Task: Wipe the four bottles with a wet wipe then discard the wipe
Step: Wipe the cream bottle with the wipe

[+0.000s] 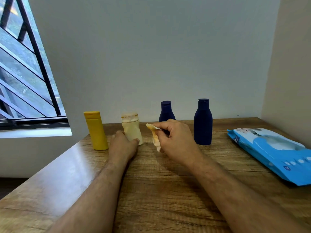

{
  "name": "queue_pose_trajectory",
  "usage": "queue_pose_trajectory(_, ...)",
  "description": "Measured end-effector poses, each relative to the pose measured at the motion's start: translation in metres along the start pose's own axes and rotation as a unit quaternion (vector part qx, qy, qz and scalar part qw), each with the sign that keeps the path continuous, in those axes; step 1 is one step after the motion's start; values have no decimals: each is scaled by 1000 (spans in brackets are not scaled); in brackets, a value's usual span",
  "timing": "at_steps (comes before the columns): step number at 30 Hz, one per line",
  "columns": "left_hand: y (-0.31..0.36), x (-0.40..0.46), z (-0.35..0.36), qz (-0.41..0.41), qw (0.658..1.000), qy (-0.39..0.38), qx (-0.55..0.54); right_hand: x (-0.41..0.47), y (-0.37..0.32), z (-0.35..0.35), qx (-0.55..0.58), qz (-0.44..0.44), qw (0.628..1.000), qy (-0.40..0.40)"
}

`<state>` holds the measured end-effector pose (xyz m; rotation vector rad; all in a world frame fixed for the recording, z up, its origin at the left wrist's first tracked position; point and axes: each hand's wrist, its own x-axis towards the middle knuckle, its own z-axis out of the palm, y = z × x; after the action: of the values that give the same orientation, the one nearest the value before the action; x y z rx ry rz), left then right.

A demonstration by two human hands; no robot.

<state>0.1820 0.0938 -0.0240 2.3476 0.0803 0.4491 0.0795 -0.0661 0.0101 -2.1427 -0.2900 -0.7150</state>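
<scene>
Wooden table (168,190) against grey wall (151,56); barred window (25,73) left.

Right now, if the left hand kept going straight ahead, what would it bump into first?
Most likely the cream bottle: the thumb of the left hand looks to be at its base, with the fingers alongside it, towards the yellow bottle. Depth is hard to judge.
</scene>
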Motion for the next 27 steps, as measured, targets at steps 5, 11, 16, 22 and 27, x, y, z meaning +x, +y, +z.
queue_pose_trajectory(5,2,1,-1,-5,999,-26,-21,-1,0,0,9,2,1000,4)
queue_pose_trajectory(11,1,8,-8,-36,992,-94,-71,-1,1,0,2,1,1000,-1)
queue_pose_trajectory(16,1,8,-9,-34,990,-109,-78,0,1,-1,-1,4,1000,-2)
queue_pose_trajectory(22,2,6,-10,-60,990,-94,-82,0,2,0,-2,4,1000,-8)
queue_pose_trajectory(27,4,-4,-15,-95,991,-59,-78,-1,3,0,9,5,1000,-4)
